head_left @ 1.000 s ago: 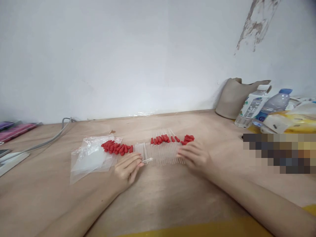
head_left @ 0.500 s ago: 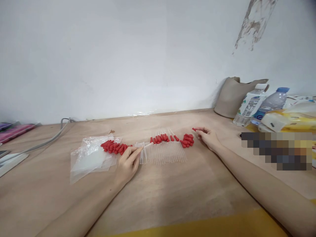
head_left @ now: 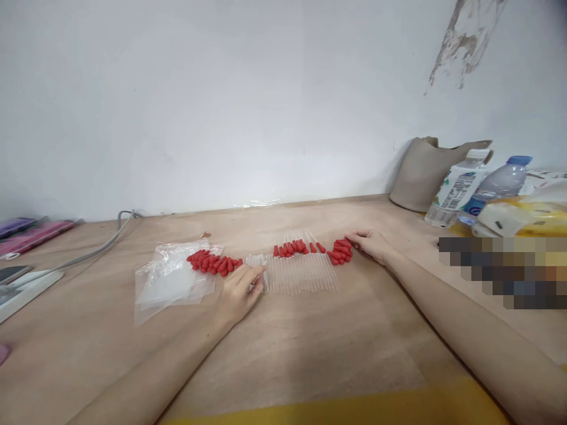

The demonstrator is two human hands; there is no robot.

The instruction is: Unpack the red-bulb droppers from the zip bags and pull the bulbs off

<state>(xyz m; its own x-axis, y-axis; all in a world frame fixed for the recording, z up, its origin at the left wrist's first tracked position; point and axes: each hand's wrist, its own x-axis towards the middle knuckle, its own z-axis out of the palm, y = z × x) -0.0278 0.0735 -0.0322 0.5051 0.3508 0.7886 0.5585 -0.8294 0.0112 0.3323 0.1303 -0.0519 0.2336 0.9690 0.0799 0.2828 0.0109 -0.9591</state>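
Observation:
My left hand (head_left: 239, 292) is pinched at the left end of a row of clear thin dropper tubes (head_left: 301, 276), its fingertips at one tube; the exact grip is hard to make out. Just behind that hand, a heap of red rubber dropper bulbs (head_left: 212, 261) lies partly on clear zip bags (head_left: 166, 283). Several tubes in the middle of the row carry red bulbs (head_left: 290, 248), pointing away from me. At the right end is a smaller pile of red bulbs (head_left: 340, 252). My right hand (head_left: 371, 243) has its fingertips closed on a bulb at that pile's upper right edge.
To the right stand a grey-brown container (head_left: 419, 177), a white-capped bottle (head_left: 456, 189), a blue-capped bottle (head_left: 500, 183) and a yellow tissue pack (head_left: 527, 213). A grey cable (head_left: 100, 245), pink packets (head_left: 38, 237) and a phone (head_left: 15, 273) lie at left. The wall borders the table's back.
My right hand has lowered the red bulb from above onto the right pile. My left hand has come down onto the tubes, and the tube that stuck out from its fingers no longer shows.

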